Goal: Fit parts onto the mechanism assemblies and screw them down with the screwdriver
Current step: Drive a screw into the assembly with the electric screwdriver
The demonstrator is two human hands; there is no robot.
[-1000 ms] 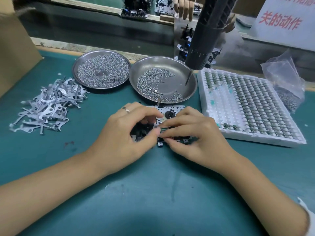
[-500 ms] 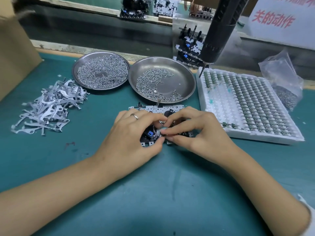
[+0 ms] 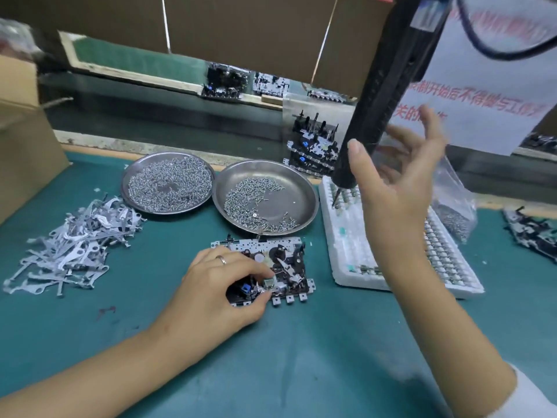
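Note:
A mechanism assembly [image 3: 281, 260] of metal plate and black parts lies flat on the green mat, just in front of the screw dishes. My left hand [image 3: 217, 294] rests on its near left corner, thumb and fingers pinching a small part on it. My right hand [image 3: 391, 182] is raised with fingers spread, right beside the black hanging screwdriver [image 3: 382, 95], palm toward its barrel and not closed around it. The screwdriver tip hangs over the white tray.
Two round metal dishes of screws [image 3: 168, 182] [image 3: 265, 197] sit behind the assembly. A heap of flat metal levers [image 3: 72, 245] lies at the left. A white foam tray of small parts [image 3: 346, 236] and a plastic bag [image 3: 455, 206] are at the right. Stacked assemblies [image 3: 313, 143] stand behind.
My right hand has left the assembly and risen to the hanging screwdriver. The left hand stays on the assembly. The view has tilted up.

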